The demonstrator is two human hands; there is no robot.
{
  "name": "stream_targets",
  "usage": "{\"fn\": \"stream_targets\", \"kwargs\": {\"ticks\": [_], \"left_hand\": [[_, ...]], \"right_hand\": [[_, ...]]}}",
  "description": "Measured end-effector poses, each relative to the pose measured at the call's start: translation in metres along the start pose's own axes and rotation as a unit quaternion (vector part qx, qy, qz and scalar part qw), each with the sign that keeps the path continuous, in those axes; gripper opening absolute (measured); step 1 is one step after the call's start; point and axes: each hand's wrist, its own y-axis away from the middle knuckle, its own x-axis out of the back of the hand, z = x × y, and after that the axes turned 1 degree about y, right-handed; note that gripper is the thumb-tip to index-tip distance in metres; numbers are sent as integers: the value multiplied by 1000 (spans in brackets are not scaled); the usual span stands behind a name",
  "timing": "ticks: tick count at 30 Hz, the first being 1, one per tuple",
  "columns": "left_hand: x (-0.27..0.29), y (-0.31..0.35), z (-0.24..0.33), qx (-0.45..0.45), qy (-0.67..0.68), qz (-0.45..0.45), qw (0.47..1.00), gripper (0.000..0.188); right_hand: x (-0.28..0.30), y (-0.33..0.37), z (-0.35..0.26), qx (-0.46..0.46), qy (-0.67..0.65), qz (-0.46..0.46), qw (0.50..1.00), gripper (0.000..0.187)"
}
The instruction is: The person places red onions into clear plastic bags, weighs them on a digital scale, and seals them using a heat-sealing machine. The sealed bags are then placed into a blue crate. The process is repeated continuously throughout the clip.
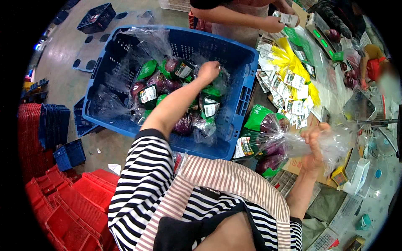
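Observation:
A large blue crate (247, 79) stands in front of me, holding several clear bags of red onions (169, 83) with green labels and white tags. My left hand (209, 72) reaches across the crate to its right part. Its fingers are curled down beside clear plastic; what they hold, if anything, is hidden. On the right, my right hand (314, 142) is closed round the gathered neck of another onion bag (272, 146). That bag lies beside the crate's right edge, its loose plastic end (337, 144) spreading past my fingers.
Yellow net bags (289, 60) with white tags lie on the right-hand table, near a scale (322, 37). Across from me, a person's hands (274, 23) hold white tags. Red crates (79, 201) and blue crates (54, 125) stand stacked at left.

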Motion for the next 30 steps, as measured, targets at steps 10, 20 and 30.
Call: {"fn": "stream_targets", "kwargs": {"ticks": [10,20,30], "left_hand": [[191,32,198,-152,182,-134,962,15],[141,64,380,-381,128,-221,889,20],[80,-31,47,-93,-154,-264,948,19]], "right_hand": [[-2,-20,35,-46,-61,-100,992,19],[12,6,31,46,-327,-101,938,47],[9,-9,2,13,-221,50,974,29]]}}
